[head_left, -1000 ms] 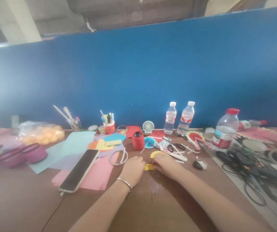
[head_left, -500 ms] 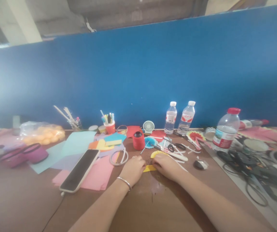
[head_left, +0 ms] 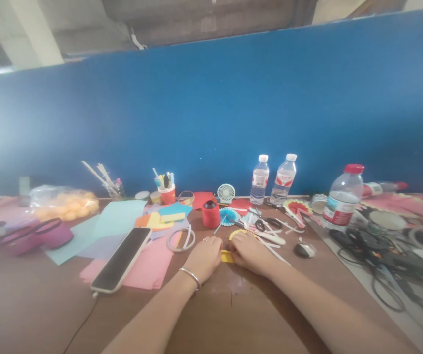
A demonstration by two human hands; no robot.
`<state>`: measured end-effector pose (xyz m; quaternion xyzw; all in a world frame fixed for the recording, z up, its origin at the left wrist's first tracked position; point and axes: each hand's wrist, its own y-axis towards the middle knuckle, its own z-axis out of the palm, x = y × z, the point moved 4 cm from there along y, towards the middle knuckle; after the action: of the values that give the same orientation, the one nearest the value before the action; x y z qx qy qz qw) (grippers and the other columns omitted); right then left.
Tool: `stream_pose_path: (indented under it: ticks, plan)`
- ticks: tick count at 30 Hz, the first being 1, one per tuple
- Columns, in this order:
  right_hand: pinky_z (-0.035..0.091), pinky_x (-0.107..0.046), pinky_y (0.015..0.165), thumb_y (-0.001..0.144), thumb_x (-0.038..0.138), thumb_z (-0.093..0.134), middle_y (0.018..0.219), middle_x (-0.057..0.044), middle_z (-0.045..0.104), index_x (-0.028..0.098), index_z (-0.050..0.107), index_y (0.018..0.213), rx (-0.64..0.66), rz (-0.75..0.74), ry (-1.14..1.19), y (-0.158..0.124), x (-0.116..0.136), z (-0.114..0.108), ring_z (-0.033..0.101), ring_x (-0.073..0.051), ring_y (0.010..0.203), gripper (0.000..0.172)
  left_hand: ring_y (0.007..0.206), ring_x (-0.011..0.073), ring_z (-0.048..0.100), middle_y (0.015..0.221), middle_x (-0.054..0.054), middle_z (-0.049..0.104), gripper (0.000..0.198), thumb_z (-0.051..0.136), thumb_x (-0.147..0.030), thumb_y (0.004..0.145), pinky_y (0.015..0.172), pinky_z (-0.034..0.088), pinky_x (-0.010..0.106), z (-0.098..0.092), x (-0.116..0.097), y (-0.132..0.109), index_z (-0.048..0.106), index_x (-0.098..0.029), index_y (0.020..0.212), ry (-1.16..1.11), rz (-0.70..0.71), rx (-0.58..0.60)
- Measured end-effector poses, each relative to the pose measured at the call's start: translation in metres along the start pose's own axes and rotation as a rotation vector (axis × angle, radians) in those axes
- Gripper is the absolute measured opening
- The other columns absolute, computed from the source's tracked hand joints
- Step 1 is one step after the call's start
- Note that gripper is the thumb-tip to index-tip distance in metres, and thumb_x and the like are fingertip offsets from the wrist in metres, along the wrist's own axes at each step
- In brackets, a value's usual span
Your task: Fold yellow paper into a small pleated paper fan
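A narrow yellow paper strip (head_left: 227, 256) spans the small gap between my hands, just above the brown table. My left hand (head_left: 204, 258), with a silver bangle at the wrist, has its fingers closed on the strip's left end. Closed on the right end is my right hand (head_left: 250, 251); its fingertips are partly hidden. Behind the right hand a yellow pleated paper piece (head_left: 238, 233) peeks out. A red thread spool (head_left: 211, 214) stands beyond my hands, with a blue-and-white paper rosette (head_left: 229, 217) beside it.
Left of me lie a phone (head_left: 122, 260), pink paper (head_left: 148, 268) and a white ring (head_left: 181, 240). Scissors (head_left: 268, 224), paper scraps and a mouse (head_left: 305, 250) are to the right. Water bottles (head_left: 259, 181) stand at the back; a larger bottle (head_left: 342, 199) and black cables (head_left: 381, 260) sit farther right.
My hands have drawn slightly closer together, so less of the yellow strip shows between them. The view has shifted a little; the other things on the table stay put.
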<state>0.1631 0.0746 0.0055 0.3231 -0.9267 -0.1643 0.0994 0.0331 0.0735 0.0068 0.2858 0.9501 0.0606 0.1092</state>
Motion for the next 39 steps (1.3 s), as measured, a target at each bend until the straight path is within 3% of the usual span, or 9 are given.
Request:
stream_pose_path:
  ticks: [6,9,12,17,22,27,32,39]
  plan:
    - [0.033,-0.025,0.063,0.072,0.013,0.048,0.071,-0.002,0.056,0.017,0.05,0.069,-0.021,0.066,0.173,-0.001,-0.004,0.0,0.049,-0.015,0.069,0.005,0.075,0.0191,0.053,0.08,0.004,0.058,0.013,0.037,-0.017,0.081,0.066,0.037,0.028,-0.005,0.005,-0.003,0.048,-0.019,0.087,-0.088,-0.048,-0.018]
    - [0.035,-0.025,0.065,0.071,0.01,0.048,0.074,-0.002,0.059,0.018,0.053,0.078,-0.041,0.123,0.316,-0.002,-0.009,-0.002,0.051,-0.016,0.071,0.011,0.078,0.0167,0.054,0.084,0.002,0.058,0.014,0.035,-0.016,0.081,0.067,0.038,0.025,-0.01,0.005,-0.004,0.047,-0.02,0.088,-0.149,-0.052,-0.027]
    - [0.037,-0.026,0.07,0.075,0.01,0.045,0.086,-0.002,0.061,0.02,0.053,0.093,-0.075,0.14,0.491,-0.002,-0.01,-0.006,0.054,-0.016,0.079,0.023,0.078,0.0149,0.054,0.084,0.0,0.058,0.014,0.038,-0.015,0.079,0.068,0.038,0.024,-0.017,0.004,-0.004,0.046,-0.021,0.088,-0.291,-0.069,-0.062]
    - [0.039,-0.026,0.074,0.081,0.015,0.04,0.089,-0.002,0.062,0.02,0.058,0.089,-0.125,0.127,0.633,-0.003,-0.012,-0.01,0.055,-0.015,0.082,0.02,0.078,0.0146,0.054,0.082,-0.002,0.057,0.012,0.043,-0.016,0.075,0.07,0.038,0.023,-0.02,0.005,-0.005,0.048,-0.021,0.084,-0.554,-0.091,-0.139]
    - [0.041,-0.026,0.071,0.075,0.022,0.056,0.086,-0.002,0.062,0.02,0.059,0.091,-0.135,0.076,0.61,-0.003,-0.014,-0.009,0.055,-0.015,0.078,0.017,0.073,0.0139,0.052,0.08,-0.003,0.056,0.014,0.043,-0.019,0.076,0.066,0.038,0.023,-0.017,0.01,-0.007,0.048,-0.021,0.089,-0.644,-0.141,-0.188]
    - [0.041,-0.027,0.07,0.072,0.025,0.06,0.083,-0.003,0.061,0.021,0.059,0.095,-0.163,-0.001,0.521,-0.004,-0.011,-0.01,0.055,-0.016,0.076,0.023,0.066,0.0126,0.048,0.071,-0.004,0.053,0.01,0.043,-0.025,0.077,0.062,0.036,0.022,-0.018,0.011,-0.005,0.051,-0.019,0.08,-0.659,-0.138,-0.212]
    - [0.043,-0.028,0.07,0.079,0.025,0.051,0.084,-0.005,0.061,0.02,0.061,0.09,-0.195,-0.023,0.464,-0.006,-0.013,-0.007,0.056,-0.016,0.078,0.015,0.063,0.0124,0.047,0.068,-0.004,0.052,0.012,0.05,-0.029,0.074,0.058,0.036,0.022,-0.013,0.015,-0.003,0.053,-0.018,0.079,-0.738,-0.171,-0.204]
    - [0.043,-0.029,0.074,0.082,0.025,0.047,0.085,-0.005,0.062,0.021,0.062,0.089,-0.198,-0.03,0.427,-0.007,-0.016,-0.001,0.055,-0.017,0.083,0.017,0.071,0.0142,0.052,0.079,-0.001,0.057,0.022,0.063,-0.027,0.063,0.062,0.039,0.022,-0.013,0.013,-0.005,0.054,-0.018,0.082,-0.816,-0.164,-0.177]
